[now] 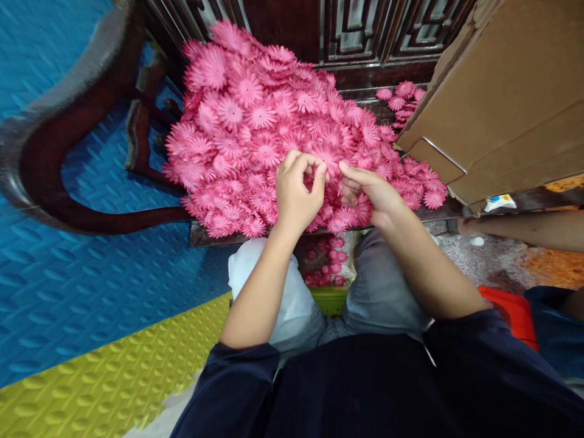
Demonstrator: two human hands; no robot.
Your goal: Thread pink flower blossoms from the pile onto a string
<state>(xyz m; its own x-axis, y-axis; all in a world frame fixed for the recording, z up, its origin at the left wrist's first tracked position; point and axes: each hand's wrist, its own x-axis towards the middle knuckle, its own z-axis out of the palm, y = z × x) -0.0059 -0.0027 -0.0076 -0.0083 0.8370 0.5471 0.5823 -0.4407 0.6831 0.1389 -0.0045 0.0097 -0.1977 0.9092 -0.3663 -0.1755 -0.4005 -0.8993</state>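
Note:
A big heap of pink fabric flower pieces (255,128) lies on a dark wooden table (201,234) in front of me. My left hand (296,191) hovers over the heap's near edge, fingers curled and pinching a pink flower piece (319,173). My right hand (371,191) is right beside it, fingers closed around more pink flower pieces (362,210). Both hands almost touch at the fingertips. Several pink pieces (326,264) have dropped below the table edge, between my knees.
A brown cardboard box (502,97) leans at the right, with a few pink pieces (401,97) behind it. A dark curved wooden chair (59,152) stands left on blue and yellow foam mats (82,292). Another person's arm (524,228) reaches in at the right.

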